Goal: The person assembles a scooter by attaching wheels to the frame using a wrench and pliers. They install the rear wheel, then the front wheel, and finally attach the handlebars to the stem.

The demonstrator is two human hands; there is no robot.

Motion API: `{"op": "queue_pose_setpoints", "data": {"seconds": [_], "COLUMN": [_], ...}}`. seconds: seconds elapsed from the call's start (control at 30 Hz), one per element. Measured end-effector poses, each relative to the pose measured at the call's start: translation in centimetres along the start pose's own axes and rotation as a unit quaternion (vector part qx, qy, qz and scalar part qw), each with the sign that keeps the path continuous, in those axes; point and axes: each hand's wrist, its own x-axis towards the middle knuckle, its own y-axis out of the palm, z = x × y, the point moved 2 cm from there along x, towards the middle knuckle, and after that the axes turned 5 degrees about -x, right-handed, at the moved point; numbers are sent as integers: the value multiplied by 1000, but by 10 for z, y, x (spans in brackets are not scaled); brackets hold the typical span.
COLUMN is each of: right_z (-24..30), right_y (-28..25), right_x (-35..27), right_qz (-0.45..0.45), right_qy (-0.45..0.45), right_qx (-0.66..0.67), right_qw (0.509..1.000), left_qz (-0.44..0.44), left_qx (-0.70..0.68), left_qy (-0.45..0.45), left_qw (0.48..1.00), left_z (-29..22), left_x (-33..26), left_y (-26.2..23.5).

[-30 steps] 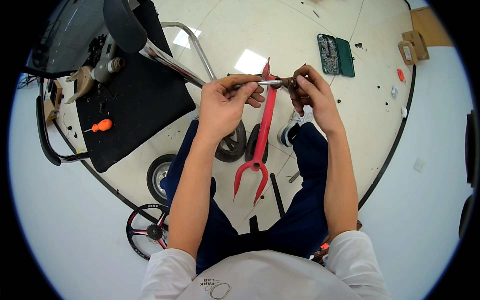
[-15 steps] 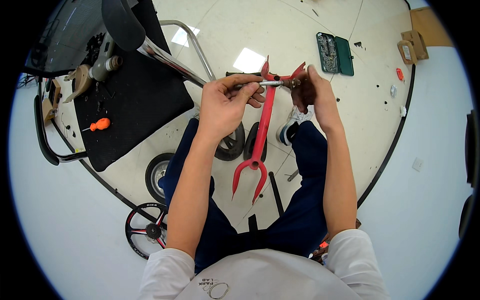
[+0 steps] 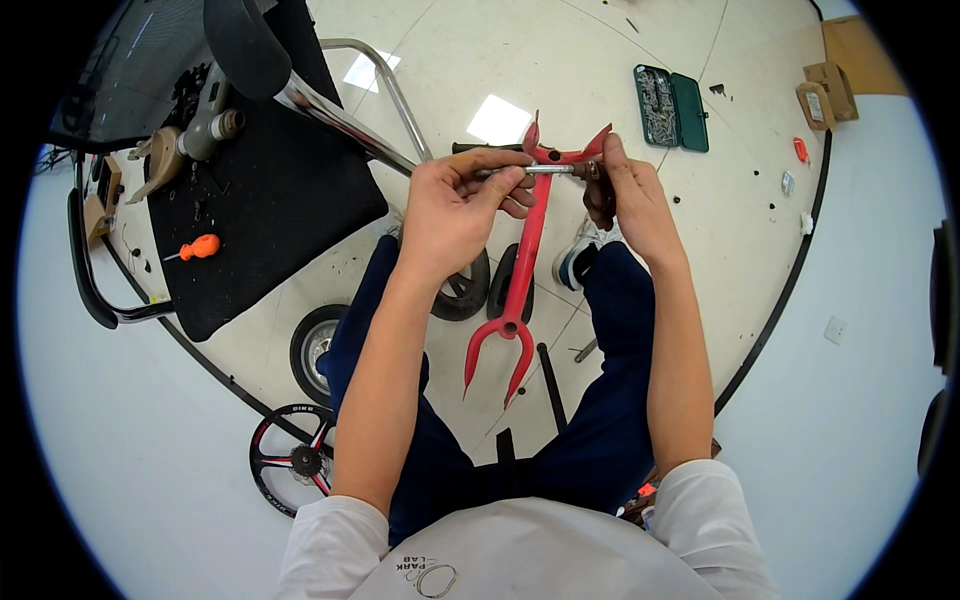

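Observation:
My left hand (image 3: 462, 205) pinches a thin silver metal rod (image 3: 545, 170) by its left end, held level in front of me. My right hand (image 3: 628, 195) grips the rod's right end, where a small dark piece sits between the fingers. Below both hands a red forked frame (image 3: 520, 285) lies across my lap, its two prongs pointing toward me and its far end branching under the rod. My dark blue trousers and one white shoe (image 3: 575, 262) show beneath it.
A black mat (image 3: 270, 215) on the left carries an orange-handled screwdriver (image 3: 200, 246) and small parts. A chrome tube with a black saddle (image 3: 250, 45) crosses above it. Small wheels (image 3: 315, 340) and a spoked wheel (image 3: 292, 460) lie by my left leg. A green bit case (image 3: 672, 107) lies far right.
The red frame has tilted and slid a little, its forked end swinging lower. Both hands stay on the rod, with the right hand shifting slightly along its end.

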Motion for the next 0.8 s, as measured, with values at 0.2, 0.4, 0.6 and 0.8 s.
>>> {"op": "queue_pose_setpoints", "data": {"seconds": [0.2,0.4,0.6,0.8], "right_z": [5,12,1,-29], "right_y": [7,8,-14,-75], "right_x": [-4,-9,-5,29], "right_qz": [17,37,-6,-110], "right_qy": [-82,-68,-92,-80], "right_qx": [37,26,-23,15], "right_qw": [996,997,995,991], "left_qz": [13,30,-17,-27], "left_qx": [9,22,95,186], "left_qy": [-9,-14,-15,-26], "left_qw": [1000,999,995,982], "left_z": [2,9,11,20], "left_x": [0,1,2,13], "left_y": [3,3,2,3]}}
